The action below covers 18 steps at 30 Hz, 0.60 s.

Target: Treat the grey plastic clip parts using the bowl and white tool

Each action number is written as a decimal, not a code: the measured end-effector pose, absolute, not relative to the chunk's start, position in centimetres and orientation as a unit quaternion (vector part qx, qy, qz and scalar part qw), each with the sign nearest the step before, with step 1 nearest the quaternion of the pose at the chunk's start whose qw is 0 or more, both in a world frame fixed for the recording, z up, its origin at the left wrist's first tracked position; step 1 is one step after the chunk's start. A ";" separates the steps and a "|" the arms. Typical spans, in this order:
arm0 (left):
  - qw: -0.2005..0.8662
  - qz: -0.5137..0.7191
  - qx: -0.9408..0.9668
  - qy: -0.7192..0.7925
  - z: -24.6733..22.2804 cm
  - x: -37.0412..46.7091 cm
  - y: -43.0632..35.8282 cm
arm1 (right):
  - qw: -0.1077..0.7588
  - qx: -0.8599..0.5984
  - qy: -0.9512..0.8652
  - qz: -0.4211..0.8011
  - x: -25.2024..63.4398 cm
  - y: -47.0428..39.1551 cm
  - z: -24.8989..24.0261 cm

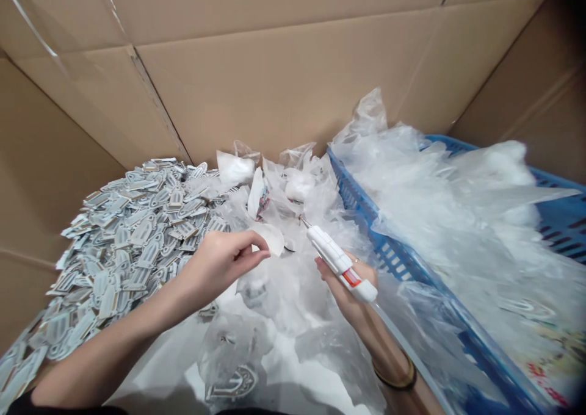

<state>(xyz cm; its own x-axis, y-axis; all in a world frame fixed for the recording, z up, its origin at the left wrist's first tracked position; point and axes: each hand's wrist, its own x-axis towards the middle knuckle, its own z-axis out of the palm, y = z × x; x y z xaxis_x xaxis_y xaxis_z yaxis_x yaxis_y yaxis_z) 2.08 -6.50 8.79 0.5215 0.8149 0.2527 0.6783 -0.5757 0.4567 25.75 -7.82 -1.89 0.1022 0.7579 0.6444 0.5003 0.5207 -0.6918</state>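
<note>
My right hand [348, 290] is wrapped around a white tagging gun [336, 256] with a thin metal needle and a red-orange part near its rear. The needle points up and left, over a heap of clear plastic bags [315, 189]. To its left, my left hand [233, 256] is closed in a pinch, thumb against forefinger. Whatever the pinch holds, if anything, cannot be made out. Just behind these fingertips is a white rounded flap [271, 238]. A white piece with coloured print [259, 198] stands beyond it among the bags.
A large pile of grey-white flat tags [137, 238] spreads along the left. At the right stands a blue plastic basket [389, 232] filled with clear bags of white stuffing [462, 201]. Cardboard walls [284, 73] enclose the back and sides. One loose bag [235, 354] lies at the front.
</note>
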 end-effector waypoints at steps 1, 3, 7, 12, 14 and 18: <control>0.160 0.220 0.859 0.434 8.9 2.1 -6.4 | 0.566 -0.483 -0.657 0.119 25.7 -7.9 -1.9; 0.182 0.208 0.857 0.435 9.1 2.3 -6.3 | 0.564 -0.495 -0.648 0.131 25.6 -8.0 -1.8; 0.221 0.196 0.839 0.457 9.9 2.8 -6.0 | 0.562 -0.507 -0.637 0.150 25.2 -8.5 -1.5; 0.277 0.194 0.817 0.467 10.9 3.2 -5.6 | 0.536 -0.535 -0.631 0.165 25.3 -8.3 -1.7; 0.296 0.198 0.810 0.466 11.2 3.2 -5.5 | 0.530 -0.544 -0.628 0.173 25.7 -8.2 -2.3; 0.286 0.280 0.778 0.484 11.5 3.0 -5.4 | 0.517 -0.583 -0.600 0.181 25.4 -8.7 -3.1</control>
